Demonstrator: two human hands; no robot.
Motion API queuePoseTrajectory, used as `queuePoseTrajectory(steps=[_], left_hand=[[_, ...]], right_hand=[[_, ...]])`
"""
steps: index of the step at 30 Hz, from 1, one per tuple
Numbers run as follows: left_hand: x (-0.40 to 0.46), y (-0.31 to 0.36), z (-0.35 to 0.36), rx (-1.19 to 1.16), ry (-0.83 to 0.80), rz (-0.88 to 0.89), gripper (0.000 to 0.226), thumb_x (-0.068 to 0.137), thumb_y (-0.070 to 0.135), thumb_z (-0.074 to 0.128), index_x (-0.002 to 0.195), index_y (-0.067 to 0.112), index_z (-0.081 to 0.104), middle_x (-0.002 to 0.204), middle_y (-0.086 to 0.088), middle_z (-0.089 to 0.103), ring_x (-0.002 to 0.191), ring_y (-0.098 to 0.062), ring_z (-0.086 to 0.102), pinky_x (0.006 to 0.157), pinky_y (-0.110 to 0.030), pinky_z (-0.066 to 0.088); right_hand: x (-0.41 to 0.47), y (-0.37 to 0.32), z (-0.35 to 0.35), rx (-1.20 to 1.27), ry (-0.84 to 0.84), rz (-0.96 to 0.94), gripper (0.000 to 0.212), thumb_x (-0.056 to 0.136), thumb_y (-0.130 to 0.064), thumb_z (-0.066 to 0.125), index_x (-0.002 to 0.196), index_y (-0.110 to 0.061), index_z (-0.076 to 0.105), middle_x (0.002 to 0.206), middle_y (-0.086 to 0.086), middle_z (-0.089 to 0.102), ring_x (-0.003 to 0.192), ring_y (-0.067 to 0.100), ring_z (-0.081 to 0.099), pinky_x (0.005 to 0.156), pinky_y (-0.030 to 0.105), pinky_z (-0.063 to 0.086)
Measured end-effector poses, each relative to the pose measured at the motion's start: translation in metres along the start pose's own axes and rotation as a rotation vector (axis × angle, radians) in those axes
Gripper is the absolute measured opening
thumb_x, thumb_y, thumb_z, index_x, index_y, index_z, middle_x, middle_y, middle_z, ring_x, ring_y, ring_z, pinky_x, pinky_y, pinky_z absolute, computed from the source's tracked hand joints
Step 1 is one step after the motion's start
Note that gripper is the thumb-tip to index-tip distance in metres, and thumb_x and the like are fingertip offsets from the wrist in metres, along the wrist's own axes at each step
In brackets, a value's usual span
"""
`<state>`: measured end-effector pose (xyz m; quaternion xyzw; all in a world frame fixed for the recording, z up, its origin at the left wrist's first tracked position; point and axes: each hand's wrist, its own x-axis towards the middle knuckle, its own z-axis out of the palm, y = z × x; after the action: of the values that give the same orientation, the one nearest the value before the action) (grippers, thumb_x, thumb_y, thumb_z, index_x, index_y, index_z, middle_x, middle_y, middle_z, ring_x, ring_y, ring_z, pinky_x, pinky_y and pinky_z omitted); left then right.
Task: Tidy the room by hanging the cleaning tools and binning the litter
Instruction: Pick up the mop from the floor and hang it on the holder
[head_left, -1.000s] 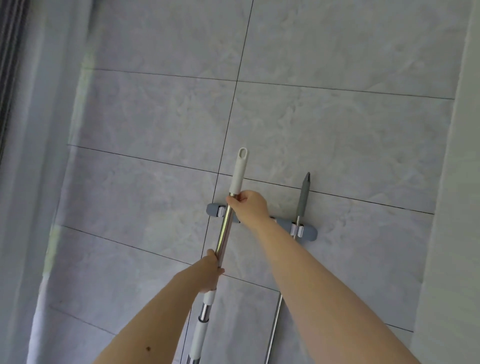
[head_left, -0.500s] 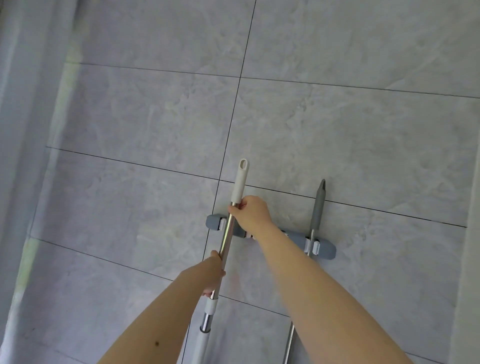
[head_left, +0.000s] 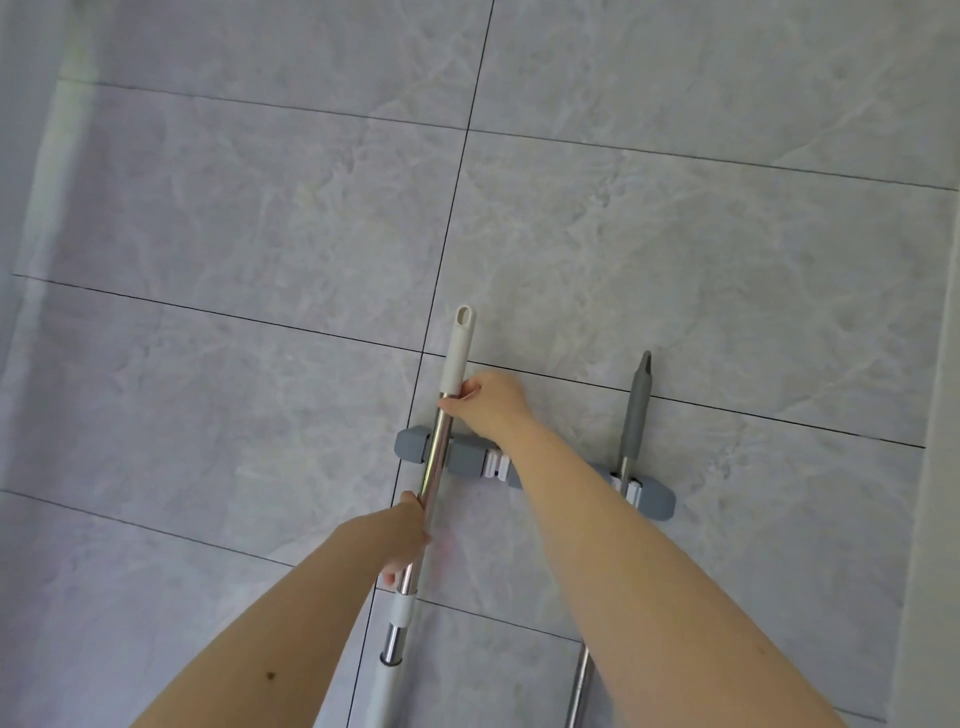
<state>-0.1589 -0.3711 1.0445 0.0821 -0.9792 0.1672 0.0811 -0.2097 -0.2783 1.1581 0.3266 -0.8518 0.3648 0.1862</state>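
Both hands (head_left: 400, 535) around upright mop pole (head_left: 435, 467) (white cap up) at wall rack (head_left: 467, 460)

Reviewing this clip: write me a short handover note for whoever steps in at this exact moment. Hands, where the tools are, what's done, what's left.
Left hand: grips the steel pole below the wall rack.
Right hand: grips the same pole just under its white cap.
The pole crosses the rack's left-end clip; whether it has snapped in cannot be told.
Done: the grey-handled tool hangs in the right-end clip.
The middle clip is free.
Left: seat the pole, let go, then bin the litter. No litter or bin is in view.
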Motion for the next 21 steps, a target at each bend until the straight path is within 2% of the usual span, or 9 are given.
queuePoseTrajectory(steps=[2,5,7,8,10,11,14,17,21], left_hand=[[-0.004,0.003,-0.004,0.065,-0.046,0.015,0.047,0.1,0.037,0.041,0.145,0.021,0.04,0.156,0.007,0.026,0.126,-0.021,0.048,0.095,-0.032,0.034],[-0.001,0.001,0.001,0.044,-0.15,0.038,0.045,0.101,0.03,0.041,0.145,0.022,0.036,0.152,0.009,0.036,0.13,-0.021,0.046,0.086,-0.028,0.032],[0.002,-0.003,0.006,-0.165,-0.197,-0.018,0.046,0.102,0.019,0.034,0.148,0.019,0.027,0.147,0.009,0.046,0.127,-0.017,0.05,0.069,-0.019,0.033],[0.005,-0.004,0.006,-0.369,-0.171,-0.106,0.048,0.102,0.019,0.035,0.148,0.015,0.024,0.141,0.005,0.053,0.112,-0.016,0.06,0.066,-0.018,0.038],[0.004,-0.004,0.007,-0.563,-0.119,-0.189,0.054,0.099,0.024,0.044,0.146,0.008,0.023,0.126,-0.007,0.064,0.07,-0.014,0.062,0.069,-0.025,0.054],[0.005,-0.004,0.009,-0.585,-0.097,-0.19,0.056,0.098,0.026,0.046,0.145,0.006,0.024,0.121,-0.01,0.065,0.064,-0.015,0.059,0.071,-0.029,0.057],[0.007,-0.005,0.014,-0.565,-0.176,-0.135,0.047,0.099,0.022,0.041,0.142,0.007,0.028,0.126,-0.012,0.063,0.077,-0.02,0.059,0.084,-0.033,0.055],[0.006,-0.006,0.015,-0.649,-0.261,-0.143,0.031,0.1,0.013,0.035,0.13,0.007,0.03,0.128,-0.015,0.06,0.081,-0.024,0.059,0.085,-0.033,0.052],[0.003,-0.006,0.013,-0.577,-0.228,-0.102,0.045,0.1,0.008,0.034,0.144,0.007,0.025,0.125,-0.008,0.062,0.074,-0.018,0.06,0.092,-0.029,0.051]], right_hand=[[0.001,0.0,0.003,-0.015,0.009,0.004,0.035,0.081,-0.027,0.071,0.052,-0.023,0.051,0.055,-0.005,0.051,0.054,0.012,0.049,0.051,0.024,0.037],[0.002,0.002,0.008,-0.013,0.012,0.014,0.028,0.081,-0.029,0.071,0.06,-0.02,0.054,0.065,-0.001,0.055,0.068,0.019,0.055,0.065,0.03,0.045],[0.003,0.002,0.01,-0.015,-0.002,0.017,0.025,0.082,-0.031,0.07,0.066,-0.017,0.057,0.061,-0.004,0.051,0.07,0.02,0.055,0.066,0.031,0.044],[0.004,0.002,0.01,-0.015,-0.008,0.018,0.023,0.082,-0.032,0.07,0.07,-0.015,0.059,0.061,-0.005,0.051,0.07,0.019,0.055,0.066,0.031,0.044],[0.004,0.001,0.012,-0.015,-0.02,0.025,0.022,0.082,-0.033,0.07,0.081,-0.012,0.065,0.065,-0.003,0.054,0.071,0.019,0.057,0.067,0.032,0.047],[0.004,0.0,0.012,-0.016,-0.026,0.029,0.023,0.082,-0.033,0.07,0.086,-0.01,0.067,0.068,-0.001,0.056,0.072,0.019,0.058,0.069,0.032,0.048],[0.005,-0.001,0.012,-0.022,-0.058,0.042,0.031,0.082,-0.033,0.07,0.096,-0.006,0.069,0.076,0.004,0.062,0.072,0.02,0.06,0.077,0.034,0.052],[0.006,-0.002,0.012,-0.035,-0.073,0.045,0.034,0.082,-0.035,0.071,0.099,-0.005,0.069,0.091,0.011,0.07,0.08,0.022,0.065,0.087,0.039,0.055],[0.006,-0.003,0.01,-0.032,-0.098,0.062,0.037,0.081,-0.036,0.071,0.103,-0.006,0.069,0.099,0.012,0.073,0.092,0.026,0.071,0.09,0.043,0.055]])
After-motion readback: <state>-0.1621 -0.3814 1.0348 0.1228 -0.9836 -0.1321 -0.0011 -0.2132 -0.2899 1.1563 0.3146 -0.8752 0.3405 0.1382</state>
